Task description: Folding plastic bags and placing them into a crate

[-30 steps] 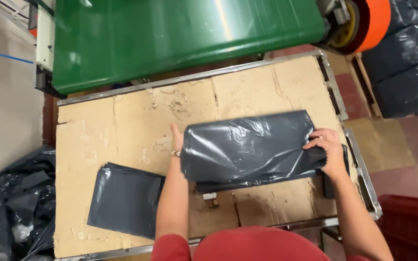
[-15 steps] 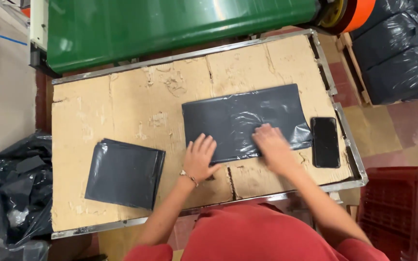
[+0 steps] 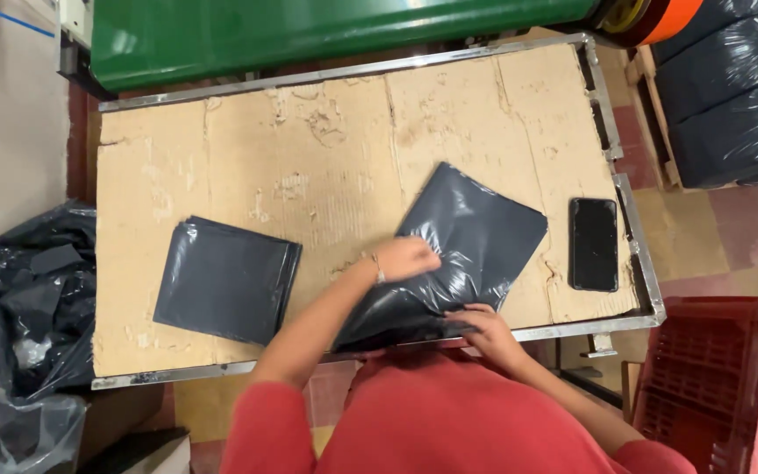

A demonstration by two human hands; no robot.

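Lying diagonally, corner pointing far-right: grey plastic bag (image 3: 471, 241), both hands (image 3: 407, 259) (image 3: 484, 326) closed on it.

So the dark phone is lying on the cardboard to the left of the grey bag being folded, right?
Not quite. In the head view the phone lies on the cardboard to the right of the grey bag under the left hand and right hand. On the left lies a folded bag.
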